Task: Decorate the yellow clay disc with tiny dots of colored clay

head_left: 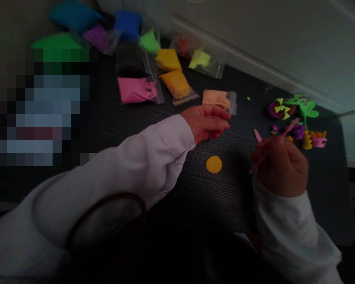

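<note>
My right hand (284, 167) is closed around a thin pink clay modelling tool (292, 126), raised over the right part of the table. My left hand (205, 124) hovers near the middle with its fingers loosely stretched and nothing visible in them. Just beyond its fingers lies a bag of peach clay (215, 98). Below and between my hands, a flat round yellow clay disc (213, 164) with small pale dots rests on the dark table (189, 193). A second pink tool (257, 135) lies beside my right hand, partly covered by it.
Bags of clay, such as a pink bag (136, 90), an orange bag (177, 85) and a blue bag (128, 24), fill the back left. Small clay models stand at right, among them a pink cup of fries (318, 140) and a green flower shape (309, 109). A pale wall (254, 43) borders the back.
</note>
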Motion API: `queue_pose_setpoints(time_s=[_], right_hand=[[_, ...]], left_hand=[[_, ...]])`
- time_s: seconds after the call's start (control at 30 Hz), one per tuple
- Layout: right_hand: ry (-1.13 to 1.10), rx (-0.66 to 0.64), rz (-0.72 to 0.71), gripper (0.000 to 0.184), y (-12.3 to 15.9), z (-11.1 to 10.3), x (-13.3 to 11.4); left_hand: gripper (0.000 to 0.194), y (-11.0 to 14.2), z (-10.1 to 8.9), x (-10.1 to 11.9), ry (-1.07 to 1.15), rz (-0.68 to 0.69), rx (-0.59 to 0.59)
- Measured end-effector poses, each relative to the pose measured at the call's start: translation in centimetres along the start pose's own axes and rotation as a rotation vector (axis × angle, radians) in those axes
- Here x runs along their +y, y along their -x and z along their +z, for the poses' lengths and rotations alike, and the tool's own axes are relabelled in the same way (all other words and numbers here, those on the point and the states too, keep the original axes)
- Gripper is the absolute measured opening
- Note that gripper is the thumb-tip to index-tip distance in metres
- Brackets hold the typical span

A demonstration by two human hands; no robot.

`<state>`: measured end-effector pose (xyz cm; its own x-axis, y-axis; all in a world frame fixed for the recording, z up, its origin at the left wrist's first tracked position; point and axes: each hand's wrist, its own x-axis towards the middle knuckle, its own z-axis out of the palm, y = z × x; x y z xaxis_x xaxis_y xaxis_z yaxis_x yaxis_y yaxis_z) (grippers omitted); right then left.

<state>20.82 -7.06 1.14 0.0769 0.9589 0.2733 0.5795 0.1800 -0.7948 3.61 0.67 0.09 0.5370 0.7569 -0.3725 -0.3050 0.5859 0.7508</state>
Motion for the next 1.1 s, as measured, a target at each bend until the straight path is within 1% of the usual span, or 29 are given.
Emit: queue_pose_setpoints(time_s=[0.03,0.1,0.17,0.23,0.27,0.37,0.43,0.57,0.7,0.77,0.83,0.9,0.93,0.97,1.0,1.03,1.1], right_hand=[[-0.127,0.050,0.074,0.027,0.2,0.1,0.1],[-0.241,0.072,0.168,0.023,0.6,0.8,0.1],[-0.220,0.001,0.184,0.020,0.9,1.6,-0.3],[-0.166,-0.043,0.167,0.020,1.2,2.1,-0.7],[-0.137,-0.043,0.149,0.020,1.3,2.2,-0.9],[-0.062,0.008,0.085,0.022,1.5,2.2,-0.9],[-0.048,0.026,0.064,0.023,1.5,2.1,-0.7],[-0.027,0.013,0.071,0.021,1.5,2.0,-0.4],[0.057,-0.008,0.020,0.022,1.7,2.1,-0.7],[0.058,-0.004,-0.010,0.022,1.8,2.1,-0.7],[0.021,0.032,-0.051,0.019,1.9,2.0,-0.7],[-0.019,0.069,-0.115,0.010,2.0,2.0,-0.6],[-0.034,0.068,-0.147,0.003,2.0,1.9,-0.5],[-0.044,0.060,-0.173,0.004,2.0,1.8,-0.4],[-0.047,0.049,-0.185,0.009,2.1,1.7,-0.4],[-0.042,0.043,-0.184,0.012,2.2,1.6,-0.4],[-0.007,0.036,-0.159,0.011,2.5,1.5,-0.5]], left_hand=[[0.019,0.0,0.0,0.0,0.006,0.001,-0.006],[0.019,0.0,-0.1,0.0,0.017,0.003,-0.012],[0.019,0.0,-0.1,0.0,0.023,0.000,-0.010],[0.019,0.0,-0.1,0.0,0.025,-0.003,-0.009],[0.019,0.0,-0.1,0.0,0.027,-0.003,-0.012],[0.018,0.0,-0.1,0.0,0.034,0.006,-0.024],[0.016,0.0,0.0,0.1,0.029,0.004,-0.019],[0.018,0.0,0.0,0.1,0.003,-0.015,0.007],[0.017,0.0,0.1,0.1,-0.016,-0.002,0.006],[0.015,0.1,0.1,0.0,-0.019,0.002,0.002],[0.015,0.1,0.1,0.1,-0.021,-0.002,0.006],[0.015,0.1,0.2,0.2,-0.026,-0.012,0.013],[0.015,0.1,0.2,0.2,-0.027,-0.017,0.016],[0.016,0.1,0.2,0.2,-0.028,-0.021,0.018],[0.017,0.1,0.2,0.3,-0.026,-0.024,0.016],[0.017,0.2,0.2,0.3,-0.022,-0.025,0.015],[0.016,0.2,0.2,0.3,-0.012,-0.024,0.010]])
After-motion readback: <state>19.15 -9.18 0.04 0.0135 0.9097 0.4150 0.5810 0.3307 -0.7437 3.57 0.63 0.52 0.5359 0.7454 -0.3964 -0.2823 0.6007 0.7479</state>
